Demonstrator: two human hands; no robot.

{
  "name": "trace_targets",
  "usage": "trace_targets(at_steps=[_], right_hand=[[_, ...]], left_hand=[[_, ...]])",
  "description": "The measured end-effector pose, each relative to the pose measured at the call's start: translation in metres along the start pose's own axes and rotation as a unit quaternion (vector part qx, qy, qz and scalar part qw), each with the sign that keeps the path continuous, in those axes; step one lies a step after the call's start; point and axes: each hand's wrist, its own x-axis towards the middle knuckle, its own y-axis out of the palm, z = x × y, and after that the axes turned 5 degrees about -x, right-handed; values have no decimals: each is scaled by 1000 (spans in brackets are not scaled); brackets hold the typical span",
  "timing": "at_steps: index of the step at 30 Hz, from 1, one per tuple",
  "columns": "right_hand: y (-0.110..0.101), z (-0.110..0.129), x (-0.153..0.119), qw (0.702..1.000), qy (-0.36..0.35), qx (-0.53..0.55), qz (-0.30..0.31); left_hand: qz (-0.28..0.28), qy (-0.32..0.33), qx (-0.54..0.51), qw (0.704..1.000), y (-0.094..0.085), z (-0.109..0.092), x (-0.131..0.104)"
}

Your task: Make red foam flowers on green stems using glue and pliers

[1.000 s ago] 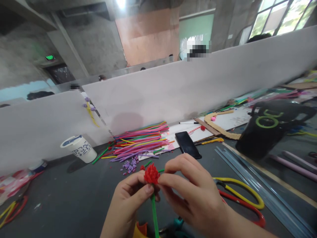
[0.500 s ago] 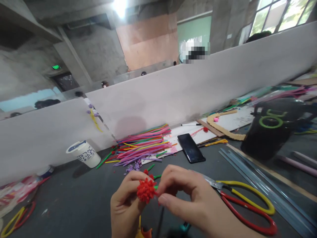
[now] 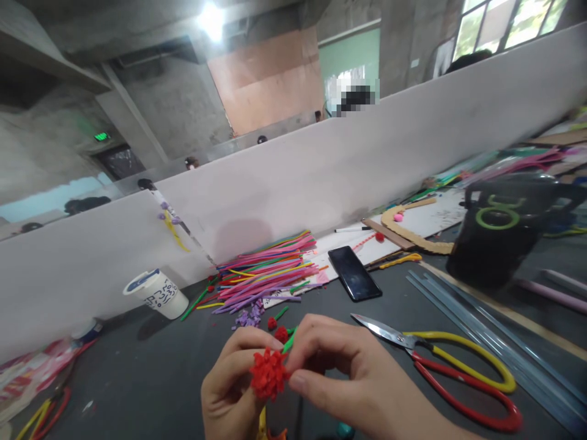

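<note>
A spiky red pipe-cleaner flower [image 3: 268,374] is held low in the middle of the view. My left hand [image 3: 232,382] closes around it from the left, thumb and fingers gripping its base. From the right, my right hand [image 3: 342,363] pinches at the flower's right edge with thumb and forefinger; the exact bit between those fingertips is hidden. Just beyond the hands lie small red pipe-cleaner pieces [image 3: 281,334] with a green stem [image 3: 290,341]. Large scissors [image 3: 406,341] with one yellow and one red handle rest on the table right of my right hand.
Bundled coloured pipe cleaners [image 3: 270,269] lie by the white partition [image 3: 321,165]. Nearby are purple scraps [image 3: 248,315], a white cup [image 3: 158,294] and a phone [image 3: 354,273]. Clear strips [image 3: 495,348] and a black container [image 3: 499,238] occupy the right; more scissors [image 3: 52,406] lie at lower left.
The flower and my left hand have moved slightly down and left. My right hand has shifted a little, uncovering the scissors' blades. The camera view has tilted slightly.
</note>
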Motion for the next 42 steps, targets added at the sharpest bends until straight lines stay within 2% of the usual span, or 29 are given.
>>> trace_targets(at_steps=[17, 22, 28, 42], right_hand=[[0, -1, -2, 1000, -20, 11, -1], [-1, 1, -2, 1000, -12, 10, 5], [-2, 4, -1, 1000, -4, 12, 16], [0, 0, 0, 1000, -8, 10, 11]], left_hand=[[45, 19, 2, 999, -2, -3, 1], [28, 23, -1, 999, -2, -3, 0], [-12, -2, -21, 1000, 0, -2, -3], [26, -9, -10, 1000, -3, -1, -3]])
